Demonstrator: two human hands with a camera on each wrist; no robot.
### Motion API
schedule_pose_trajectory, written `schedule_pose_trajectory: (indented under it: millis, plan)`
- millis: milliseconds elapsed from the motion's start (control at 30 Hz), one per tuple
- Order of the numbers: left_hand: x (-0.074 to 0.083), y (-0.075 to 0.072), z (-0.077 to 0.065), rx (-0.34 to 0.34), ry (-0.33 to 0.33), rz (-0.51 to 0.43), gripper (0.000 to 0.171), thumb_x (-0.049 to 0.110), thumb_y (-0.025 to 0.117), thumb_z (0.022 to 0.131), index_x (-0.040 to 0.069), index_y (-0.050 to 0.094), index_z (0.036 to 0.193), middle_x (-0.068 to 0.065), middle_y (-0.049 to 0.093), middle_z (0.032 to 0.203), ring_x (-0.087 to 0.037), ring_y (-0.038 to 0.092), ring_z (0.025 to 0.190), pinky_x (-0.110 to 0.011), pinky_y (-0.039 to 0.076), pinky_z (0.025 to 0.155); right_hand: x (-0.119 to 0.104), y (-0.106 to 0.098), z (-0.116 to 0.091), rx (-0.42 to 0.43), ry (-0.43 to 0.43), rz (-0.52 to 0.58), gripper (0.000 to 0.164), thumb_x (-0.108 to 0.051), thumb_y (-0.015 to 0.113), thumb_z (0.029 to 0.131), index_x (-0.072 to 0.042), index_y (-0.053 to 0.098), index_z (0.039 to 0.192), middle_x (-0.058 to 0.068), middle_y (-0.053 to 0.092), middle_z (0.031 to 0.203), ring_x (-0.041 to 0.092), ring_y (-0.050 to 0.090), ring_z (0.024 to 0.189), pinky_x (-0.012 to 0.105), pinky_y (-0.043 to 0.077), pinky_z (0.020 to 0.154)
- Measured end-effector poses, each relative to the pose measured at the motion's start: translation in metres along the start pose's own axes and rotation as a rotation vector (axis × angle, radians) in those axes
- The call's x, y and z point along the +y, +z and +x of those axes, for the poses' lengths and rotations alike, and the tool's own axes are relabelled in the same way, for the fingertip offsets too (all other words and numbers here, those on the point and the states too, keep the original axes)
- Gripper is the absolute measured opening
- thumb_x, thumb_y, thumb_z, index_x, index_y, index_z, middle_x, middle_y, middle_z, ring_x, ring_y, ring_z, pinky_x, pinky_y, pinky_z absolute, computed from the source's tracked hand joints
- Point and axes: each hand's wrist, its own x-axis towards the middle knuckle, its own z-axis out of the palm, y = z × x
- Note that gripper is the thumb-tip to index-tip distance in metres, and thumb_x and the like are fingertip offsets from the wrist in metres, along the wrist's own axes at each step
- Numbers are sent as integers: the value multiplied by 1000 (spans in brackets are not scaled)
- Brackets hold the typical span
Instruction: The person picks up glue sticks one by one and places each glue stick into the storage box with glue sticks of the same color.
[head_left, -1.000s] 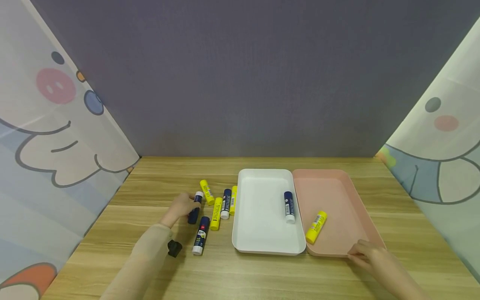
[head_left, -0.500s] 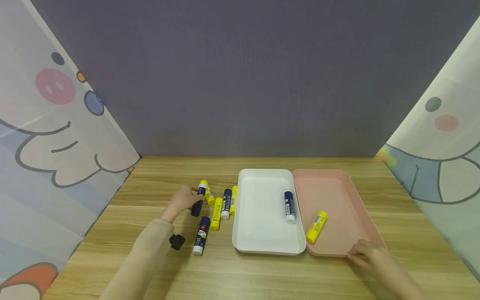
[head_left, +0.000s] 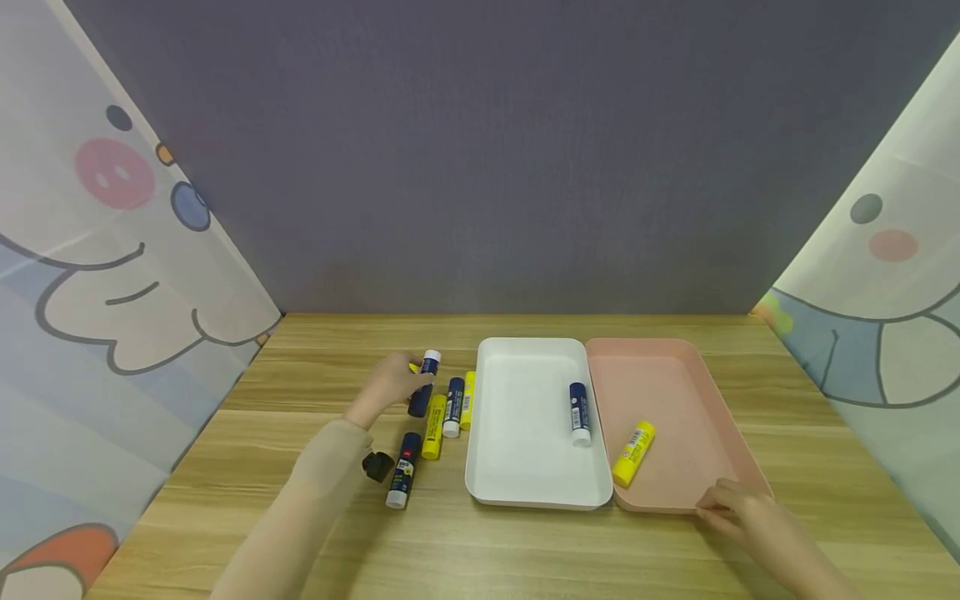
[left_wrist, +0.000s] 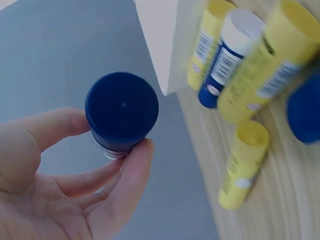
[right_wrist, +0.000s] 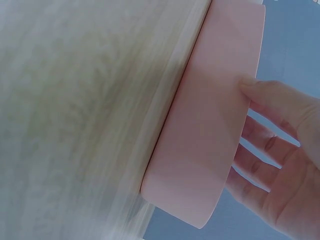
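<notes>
Grip of left hand point(head_left: 392, 379): navy glue stick point(head_left: 422, 399), pinched above bench point(head_left: 570, 554); right hand point(head_left: 738, 508): pinching pink tray point(head_left: 697, 433). Pink tray: yellow stick point(head_left: 633, 454); white tray point(head_left: 525, 450): second navy stick point(head_left: 579, 414).

Glue sticks point(head_left: 403, 472) lie on the table point(head_left: 525, 558) left of two trays point(head_left: 528, 467).

Held glue stick point(head_left: 422, 400): navy, white end tipped toward upper right, left of center. Pink tray point(head_left: 678, 417): shallow, flat, lower right.
</notes>
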Motion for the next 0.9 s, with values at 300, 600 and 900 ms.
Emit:
schedule_pose_trajectory:
  millis: [300, 600, 900]
  plan:
    - [26, 11, 7, -19, 35, -46, 44, 18, 58, 85, -7, 48, 120, -22, 59, 104, -23, 62, 72, -32, 53, 60, 2, 1, -1, 24, -26, 6, 24, -5, 75, 62, -22, 59, 66, -24, 45, 67, -11, 43, 60, 17, 42, 48]
    - [48, 23, 8, -34, 75, -25, 43, 21, 60, 84, -4, 50, 118, -14, 64, 85, -18, 57, 56, -31, 52, 56, 1, 1, 0, 8, -16, 3, 25, -4, 75, 61, -23, 59, 66, -24, 44, 67, -11, 42, 59, 17, 42, 48]
    - [69, 40, 14, -79, 124, -86, 43, 17, 61, 83, -8, 50, 116, -20, 62, 91, -20, 62, 62, -33, 53, 59, 3, 1, -1, 39, -41, 18, 22, -6, 75, 64, -22, 59, 66, -24, 45, 68, -11, 44, 61, 13, 40, 49]
